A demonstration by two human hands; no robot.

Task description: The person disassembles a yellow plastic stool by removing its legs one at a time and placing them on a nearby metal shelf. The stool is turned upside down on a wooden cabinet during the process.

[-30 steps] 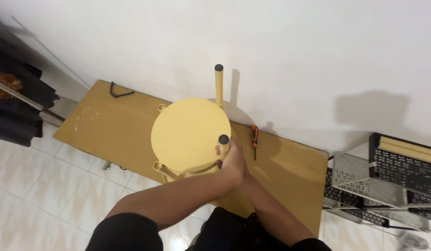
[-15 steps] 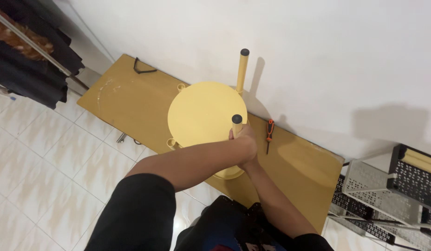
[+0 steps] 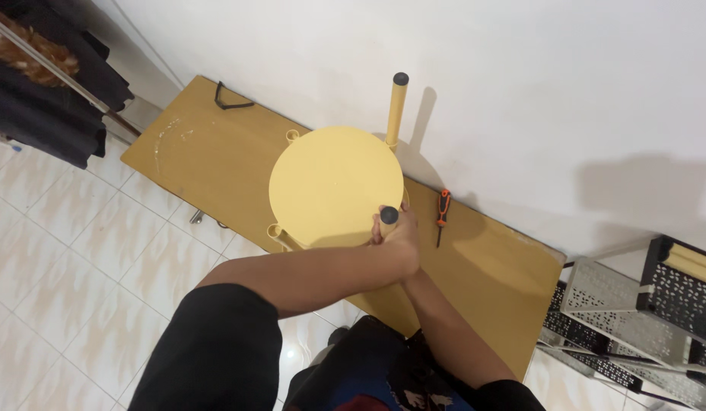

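Observation:
A yellow round table [image 3: 330,183] stands upside down on a wooden board [image 3: 208,164] that lies on the floor. One yellow leg with a black cap [image 3: 396,106] rises at its far side by the wall. A second capped yellow leg [image 3: 388,219] stands at the near right rim. My left hand [image 3: 400,247] is wrapped around this leg just below the cap. My right hand [image 3: 411,278] comes up from below and meets the left one at the leg's base. Its fingers are hidden under my left hand. Two short empty sockets [image 3: 276,230] show on the left rim.
An orange and black screwdriver [image 3: 442,209] lies on the board to the right of my hands. A black strap [image 3: 230,99] lies at the board's far left. Perforated metal racks [image 3: 634,304] stand at the right. Dark clothes [image 3: 41,84] hang on a rail at the left, over white floor tiles.
My head has shifted, so the table sits further right and higher than a second ago. Both hands stay at the near leg, whose cap now sits slightly lower in view.

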